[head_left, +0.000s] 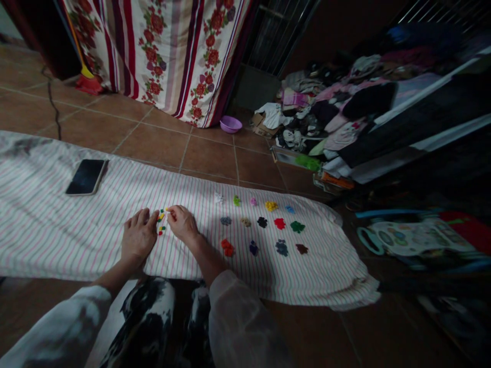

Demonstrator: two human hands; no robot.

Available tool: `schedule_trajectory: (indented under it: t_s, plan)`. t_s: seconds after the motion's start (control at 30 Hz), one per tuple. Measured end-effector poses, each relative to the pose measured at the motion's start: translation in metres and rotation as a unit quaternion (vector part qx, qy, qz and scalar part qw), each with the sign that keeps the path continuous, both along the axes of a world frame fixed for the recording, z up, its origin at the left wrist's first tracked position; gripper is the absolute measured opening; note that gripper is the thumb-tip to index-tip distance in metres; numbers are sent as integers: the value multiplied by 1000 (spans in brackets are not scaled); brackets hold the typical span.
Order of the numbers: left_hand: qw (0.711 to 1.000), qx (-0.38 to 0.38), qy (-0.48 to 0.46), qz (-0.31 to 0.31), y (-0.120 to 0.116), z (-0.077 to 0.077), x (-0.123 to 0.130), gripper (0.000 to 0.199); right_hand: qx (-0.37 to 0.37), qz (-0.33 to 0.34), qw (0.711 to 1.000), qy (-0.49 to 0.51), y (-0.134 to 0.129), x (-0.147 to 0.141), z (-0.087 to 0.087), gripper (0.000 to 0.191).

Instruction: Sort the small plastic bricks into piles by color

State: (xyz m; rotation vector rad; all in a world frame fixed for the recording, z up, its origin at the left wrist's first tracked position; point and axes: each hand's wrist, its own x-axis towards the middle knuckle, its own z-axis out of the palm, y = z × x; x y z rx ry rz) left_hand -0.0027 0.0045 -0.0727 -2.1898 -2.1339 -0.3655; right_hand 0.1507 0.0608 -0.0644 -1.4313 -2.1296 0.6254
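On a striped cloth (pixel 184 184), small green, yellow and red pieces (pixel 161 222) form a short column between my hands. My left hand (pixel 139 232) lies flat just left of the pieces, its fingers spread. From the right, my right hand (pixel 183 223) bends over the top of the column, thumb and index finger pinched at a tiny yellow piece (pixel 166 208). Farther right, small piles are sorted by colour in three rows, among them a yellow pile (pixel 271 205), a red pile (pixel 280 223), a dark green pile (pixel 297 226) and an orange pile (pixel 227 248).
A phone (pixel 87 177) lies on the cloth at the left. Beyond it are a floral curtain (pixel 161 51), a purple bowl (pixel 230 124) and a red and yellow broom (pixel 89 82). Heaped clothes (pixel 330 102) fill the back right; a colourful plastic item (pixel 414 236) stands at the right.
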Motion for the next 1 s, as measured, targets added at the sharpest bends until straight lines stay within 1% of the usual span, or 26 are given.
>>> schedule_trajectory:
  t_s: [0.13, 0.37, 0.6, 0.87, 1.0]
  plan:
    - [1000, -3, 3, -1, 0, 1, 0, 46, 1, -17, 1000, 9, -3, 3, 0, 24]
    - [1000, -4, 2, 2, 0, 3, 1, 46, -7, -41, 999, -7, -4, 11, -3, 24]
    - [1000, 3, 0, 0, 0, 3, 1, 47, 19, -55, 998, 16, -1, 24, -9, 26]
    - [1000, -10, -4, 4, -1, 7, 2, 46, 59, -90, 994, 8, 10, 48, -11, 25]
    - [1000, -19, 0, 7, -1, 7, 2, 47, 69, -137, 988, 3, 20, 64, -14, 27]
